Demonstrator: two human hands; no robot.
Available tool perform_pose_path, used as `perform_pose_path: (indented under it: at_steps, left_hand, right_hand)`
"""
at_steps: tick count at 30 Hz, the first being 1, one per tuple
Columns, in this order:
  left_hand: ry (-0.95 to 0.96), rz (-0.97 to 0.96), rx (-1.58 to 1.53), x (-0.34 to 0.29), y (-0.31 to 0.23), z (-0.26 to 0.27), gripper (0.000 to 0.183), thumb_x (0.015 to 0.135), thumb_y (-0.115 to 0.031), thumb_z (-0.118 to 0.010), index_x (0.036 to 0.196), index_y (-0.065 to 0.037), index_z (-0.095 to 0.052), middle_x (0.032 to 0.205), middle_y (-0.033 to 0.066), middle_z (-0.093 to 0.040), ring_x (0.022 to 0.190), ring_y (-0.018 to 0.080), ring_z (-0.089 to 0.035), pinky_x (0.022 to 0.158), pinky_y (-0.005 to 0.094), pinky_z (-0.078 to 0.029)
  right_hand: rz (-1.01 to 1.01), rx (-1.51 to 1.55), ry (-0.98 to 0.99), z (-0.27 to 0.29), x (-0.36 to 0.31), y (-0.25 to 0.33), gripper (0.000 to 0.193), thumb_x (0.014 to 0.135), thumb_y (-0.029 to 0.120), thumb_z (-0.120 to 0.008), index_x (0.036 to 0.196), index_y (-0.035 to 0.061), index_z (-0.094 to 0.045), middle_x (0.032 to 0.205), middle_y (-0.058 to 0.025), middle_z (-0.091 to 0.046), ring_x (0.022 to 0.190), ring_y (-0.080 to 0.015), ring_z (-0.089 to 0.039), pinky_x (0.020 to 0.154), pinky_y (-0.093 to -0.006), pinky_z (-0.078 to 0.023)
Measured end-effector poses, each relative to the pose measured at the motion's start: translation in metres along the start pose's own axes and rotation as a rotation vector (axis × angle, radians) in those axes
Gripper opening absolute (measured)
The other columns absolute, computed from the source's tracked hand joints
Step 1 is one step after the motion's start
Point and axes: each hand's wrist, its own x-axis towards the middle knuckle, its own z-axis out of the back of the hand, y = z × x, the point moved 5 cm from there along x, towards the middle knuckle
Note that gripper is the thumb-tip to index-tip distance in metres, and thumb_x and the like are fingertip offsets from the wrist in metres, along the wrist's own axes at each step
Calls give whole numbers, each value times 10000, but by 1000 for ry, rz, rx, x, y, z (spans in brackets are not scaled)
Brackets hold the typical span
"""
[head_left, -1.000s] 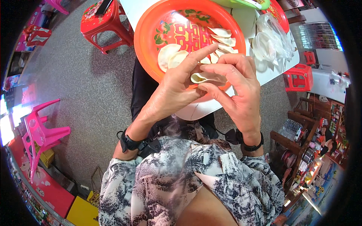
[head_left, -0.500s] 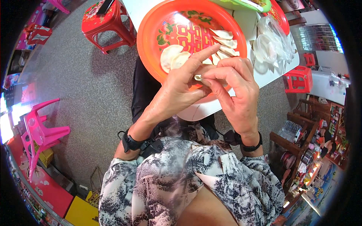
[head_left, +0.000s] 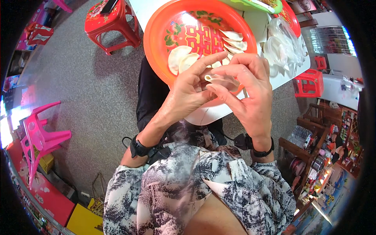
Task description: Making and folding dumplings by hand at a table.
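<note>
Between my hands, over the near edge of a round red tray (head_left: 156, 23), is a folded dumpling (head_left: 222, 80) with a pale wrapper. My left hand (head_left: 188, 84) cups it from the left, index finger stretched out above it. From the right, my right hand (head_left: 252, 84) holds it with fingers and thumb curved around it. One end of the wrapper shows a small open loop. In the tray, a row of finished dumplings (head_left: 234, 36) lies on the right side, partly hidden by my fingers. Two rounder dumplings (head_left: 179, 56) lie at its left.
The tray stands on a white table (head_left: 209, 113). To its right are clear plastic bags with white wrappers (head_left: 280, 49); a green bowl of filling (head_left: 258, 4) is at the far edge. A red stool (head_left: 113, 27) stands far left, a pink chair (head_left: 45, 135) left.
My right hand has shifted slightly right and its fingers have loosened, so more of the dumpling shows between the hands. The left hand stays nearly in place.
</note>
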Motion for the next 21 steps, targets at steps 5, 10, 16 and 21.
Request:
perform_pose_path:
  at_steps: [5,10,16,21]
  left_hand:
    - [-7,27,-26,0,0,-4,688,841,90,-610,1449,-59,-326,1187,93,-596,1075,156,-611,902,267,-509]
    - [-3,16,-21,0,3,-1,696,850,68,-625,1457,-64,-311,1177,88,-598,1038,146,-617,890,256,-508]
    - [0,-35,-54,-1,-1,-2,717,853,31,-654,1464,-66,-293,1177,87,-593,1021,146,-624,878,250,-508]
    - [-24,7,74,-2,-3,-2,723,842,101,-586,1473,-71,-278,1179,100,-599,1011,156,-636,881,262,-504]
  right_hand:
    - [28,-20,7,-4,0,3,220,683,54,-769,888,93,-702,925,-43,-566,918,-228,-511,770,-334,-445]
    - [18,-21,22,-8,1,4,202,696,41,-755,885,86,-698,925,-53,-584,924,-239,-520,772,-342,-451]
    - [30,-23,3,-6,2,6,220,700,78,-769,905,84,-691,945,-58,-591,939,-246,-526,790,-354,-451]
    - [15,-49,46,-8,5,5,238,688,86,-777,909,95,-691,941,-54,-585,930,-252,-522,795,-354,-445]
